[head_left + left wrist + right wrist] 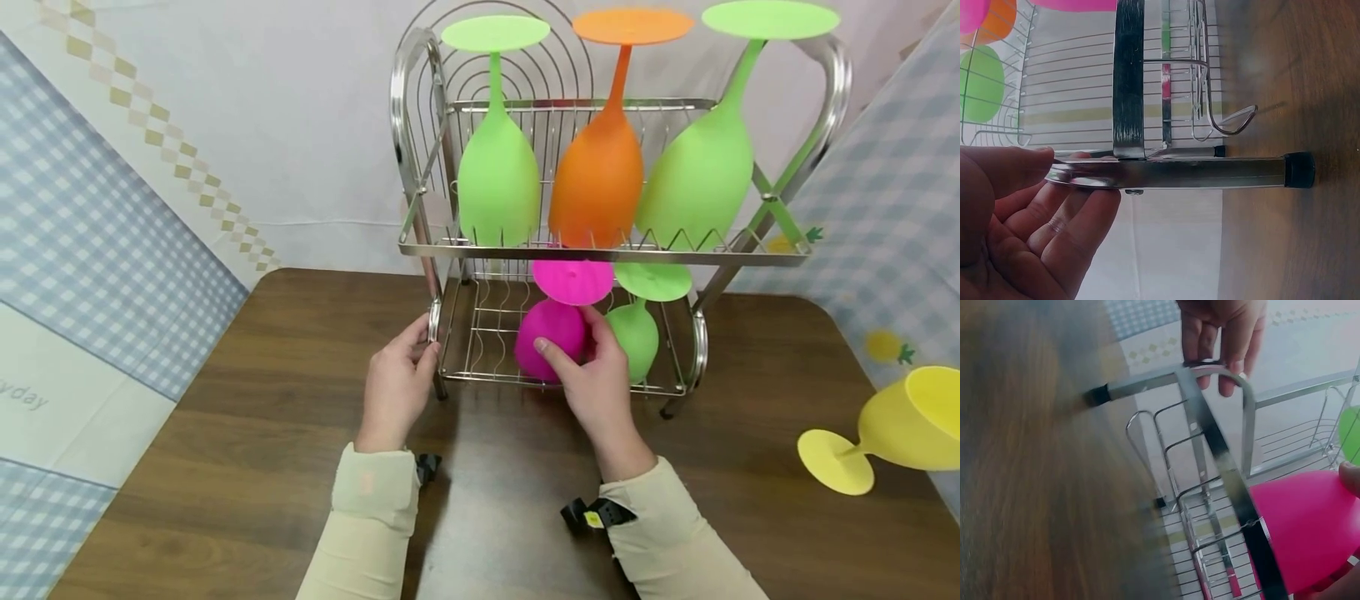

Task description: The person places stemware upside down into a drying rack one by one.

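Note:
A two-tier metal dish rack (600, 255) stands on the wooden table. My left hand (395, 387) pinches the rack's left front post (1172, 174) between thumb and fingers. On the lower shelf, my right hand (597, 379) holds the bowl of a magenta goblet (551, 337), which is upside down with its round foot up under the upper tier. Beside it on the right, a green goblet (636, 337) also stands inverted. In the right wrist view the magenta bowl (1310, 528) is behind the rack's front bar, with my thumb on it.
On the upper tier, a green goblet (498, 183), an orange goblet (597, 183) and another green goblet (701, 179) stand inverted. A yellow goblet (907, 421) lies on its side at the table's right. Patterned cloth (300, 125) hangs behind.

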A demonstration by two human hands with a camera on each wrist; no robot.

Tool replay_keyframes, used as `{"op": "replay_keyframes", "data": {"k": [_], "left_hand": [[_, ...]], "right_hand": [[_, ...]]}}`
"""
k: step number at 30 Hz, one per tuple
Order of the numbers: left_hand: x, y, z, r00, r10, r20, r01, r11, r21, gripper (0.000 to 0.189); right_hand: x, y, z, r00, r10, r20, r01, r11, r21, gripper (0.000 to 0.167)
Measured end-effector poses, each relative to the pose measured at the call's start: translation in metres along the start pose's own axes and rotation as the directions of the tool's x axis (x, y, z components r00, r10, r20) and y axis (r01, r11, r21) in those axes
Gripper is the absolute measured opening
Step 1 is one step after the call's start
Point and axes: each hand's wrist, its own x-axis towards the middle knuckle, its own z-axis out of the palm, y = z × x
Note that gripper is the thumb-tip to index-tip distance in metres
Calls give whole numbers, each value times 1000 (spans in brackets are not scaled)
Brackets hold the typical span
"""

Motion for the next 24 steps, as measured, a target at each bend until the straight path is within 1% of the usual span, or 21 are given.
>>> {"op": "replay_keyframes", "data": {"k": [4, 7, 12, 18, 24], "left_hand": [[0, -1, 1, 1000, 13, -2, -13, 1000, -11, 40], [0, 0, 0, 1000, 20, -3, -20, 1000, -14, 40], [1, 1, -1, 1000, 8, -1, -8, 1000, -6, 41], [1, 0, 0, 1000, -4, 6, 4, 1000, -3, 41], [0, 0, 0, 1000, -1, 8, 1, 1000, -3, 41]], "right_hand": [[3, 4, -1, 1000, 4, 22, -3, 999, -35, 68], [5, 5, -2, 999, 1, 45, 4, 994, -108, 68], [6, 6, -4, 996, -19, 88, 39, 972, -233, 68], [5, 6, -7, 994, -31, 107, 63, 949, -308, 69], [4, 9, -8, 991, -91, 101, 124, 914, -387, 69]]}}
